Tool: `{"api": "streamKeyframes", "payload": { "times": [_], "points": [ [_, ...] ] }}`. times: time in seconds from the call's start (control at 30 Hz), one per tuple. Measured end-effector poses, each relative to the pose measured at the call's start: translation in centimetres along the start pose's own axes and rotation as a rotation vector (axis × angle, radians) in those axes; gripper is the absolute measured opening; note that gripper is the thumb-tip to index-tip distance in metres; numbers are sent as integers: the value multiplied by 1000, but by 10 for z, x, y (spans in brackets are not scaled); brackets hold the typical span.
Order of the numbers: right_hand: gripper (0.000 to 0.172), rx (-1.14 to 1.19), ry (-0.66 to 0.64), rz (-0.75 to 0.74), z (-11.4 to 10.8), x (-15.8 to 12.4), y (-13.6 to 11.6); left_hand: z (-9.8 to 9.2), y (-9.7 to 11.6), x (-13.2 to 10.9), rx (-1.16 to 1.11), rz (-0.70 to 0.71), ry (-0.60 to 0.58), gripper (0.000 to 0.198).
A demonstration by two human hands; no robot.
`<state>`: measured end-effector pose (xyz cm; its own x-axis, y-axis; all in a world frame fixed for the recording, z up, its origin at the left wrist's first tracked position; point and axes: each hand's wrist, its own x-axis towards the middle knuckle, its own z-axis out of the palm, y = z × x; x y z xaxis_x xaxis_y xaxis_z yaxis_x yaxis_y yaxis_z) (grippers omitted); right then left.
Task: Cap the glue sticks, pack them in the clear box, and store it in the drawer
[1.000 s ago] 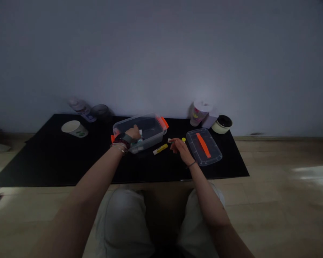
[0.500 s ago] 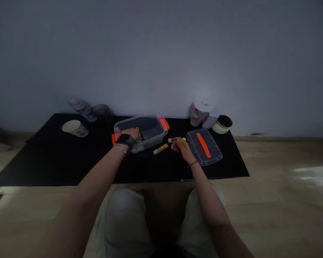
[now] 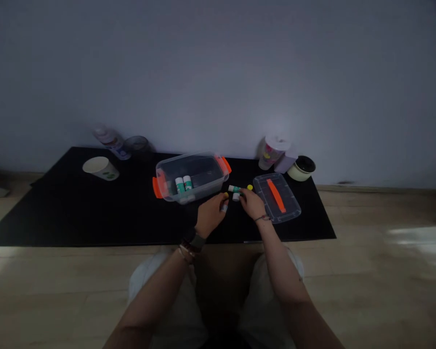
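Observation:
My left hand is closed around a yellow-and-white glue stick just in front of the clear box, with most of the stick hidden under the fingers. To the right, my right hand has its fingers curled onto a green-and-white glue stick on the black table. A second white-ended stick lies beside it, partly covered by the fingertips. Behind that hand shows a yellow round end. Inside the clear plastic box with orange latches, two green-and-white glue sticks lie side by side at the left.
The clear lid with its orange handle lies right of my right hand. Behind it are a lidded cup, a pale box and a cream pot. A paper cup, bottle and dark bowl are at left.
My left hand has come out of the box and moved right and nearer, onto the yellow glue stick. Two green-and-white sticks now show in the box. My right hand has barely shifted.

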<state>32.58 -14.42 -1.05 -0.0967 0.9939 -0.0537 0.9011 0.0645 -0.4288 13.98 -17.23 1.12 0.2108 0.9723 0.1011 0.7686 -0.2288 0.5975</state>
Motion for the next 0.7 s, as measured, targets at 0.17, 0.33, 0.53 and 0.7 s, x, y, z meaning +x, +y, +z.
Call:
{"api": "streamKeyframes", "payload": {
  "times": [0.17,0.33,0.53,0.7],
  "points": [
    [44,-100,-115,-6,8,-1,-2,9,-21,1,17,-72,-142,23],
    [36,-112,-125,6,13,2,-2,9,-24,2,-29,-92,-159,23],
    [26,171,-27,-65,13,3,-2,23,-32,5,-367,-127,-108,31],
    [26,643,-1,-206,15,0,-10,30,-36,13,-882,-351,-224,50]
  ]
}}
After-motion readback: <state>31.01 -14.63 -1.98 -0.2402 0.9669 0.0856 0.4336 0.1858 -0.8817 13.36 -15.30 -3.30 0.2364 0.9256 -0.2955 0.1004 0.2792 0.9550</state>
